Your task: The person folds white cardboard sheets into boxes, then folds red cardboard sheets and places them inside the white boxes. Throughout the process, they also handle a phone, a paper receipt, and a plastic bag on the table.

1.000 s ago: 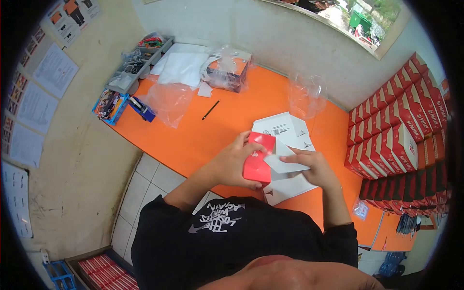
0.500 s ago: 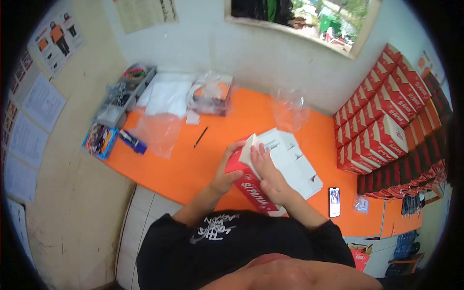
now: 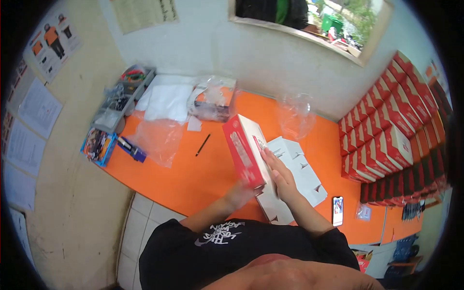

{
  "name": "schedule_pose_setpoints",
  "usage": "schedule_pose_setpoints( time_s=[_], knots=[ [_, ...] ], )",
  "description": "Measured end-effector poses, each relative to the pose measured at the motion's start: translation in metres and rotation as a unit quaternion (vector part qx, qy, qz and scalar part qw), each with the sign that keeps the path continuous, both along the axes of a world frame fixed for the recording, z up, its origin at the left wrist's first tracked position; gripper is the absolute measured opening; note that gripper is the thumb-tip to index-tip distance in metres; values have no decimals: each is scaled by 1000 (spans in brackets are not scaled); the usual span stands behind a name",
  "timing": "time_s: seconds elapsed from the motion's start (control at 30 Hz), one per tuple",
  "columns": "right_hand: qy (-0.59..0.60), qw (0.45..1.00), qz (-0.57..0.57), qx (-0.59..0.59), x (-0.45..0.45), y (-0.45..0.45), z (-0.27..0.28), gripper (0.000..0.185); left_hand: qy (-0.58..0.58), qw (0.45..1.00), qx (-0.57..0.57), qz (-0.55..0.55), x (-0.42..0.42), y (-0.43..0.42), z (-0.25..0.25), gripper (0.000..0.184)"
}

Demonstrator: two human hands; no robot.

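A red and white cardboard box (image 3: pixel 244 152) with white lettering stands tilted over the orange table, in front of my chest. My right hand (image 3: pixel 281 178) lies along the box's right side, its fingers stretched out flat against it. By the lower near corner of the box is my left hand (image 3: pixel 239 195), smeared by motion, so its fingers cannot be made out. Flat white unfolded cartons (image 3: pixel 302 176) with cut slots lie under and to the right of the box.
Stacked red and white boxes (image 3: pixel 377 145) rise at the right. A phone (image 3: pixel 337 210) lies near the table's front edge. Farther left are a black pen (image 3: pixel 203 145), clear plastic bags (image 3: pixel 157 140), a blue tray of small items (image 3: pixel 99 145) and a grey organizer (image 3: pixel 121 99).
The box has turned more upright and its top end has shifted away and left. My left hand has moved from its far end to its near lower corner; my right hand stays against its side.
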State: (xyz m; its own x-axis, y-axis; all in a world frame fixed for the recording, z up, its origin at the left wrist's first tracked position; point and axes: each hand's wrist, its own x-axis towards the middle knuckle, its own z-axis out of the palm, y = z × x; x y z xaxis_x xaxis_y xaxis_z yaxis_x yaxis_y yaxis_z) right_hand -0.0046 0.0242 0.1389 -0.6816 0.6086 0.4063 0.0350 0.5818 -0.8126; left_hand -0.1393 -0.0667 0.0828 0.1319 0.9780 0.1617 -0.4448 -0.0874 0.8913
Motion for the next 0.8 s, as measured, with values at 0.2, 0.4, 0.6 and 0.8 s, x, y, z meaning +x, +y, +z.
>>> schedule_pose_setpoints(
  time_s=[0.2,0.4,0.6,0.8],
  knots=[
    [-139,954,29,264,-35,23,-18,45,-446,873,-180,-84,-33,25,-11,78],
    [-203,970,70,114,-63,61,-27,44,-341,897,-276,-56,-85,53,-38,78],
    [-163,977,28,134,-90,94,-36,59,-349,899,-258,-59,-104,82,-46,81],
    [-228,939,67,250,-83,107,-67,60,-409,877,-226,-114,-111,100,-68,81]
  ],
)
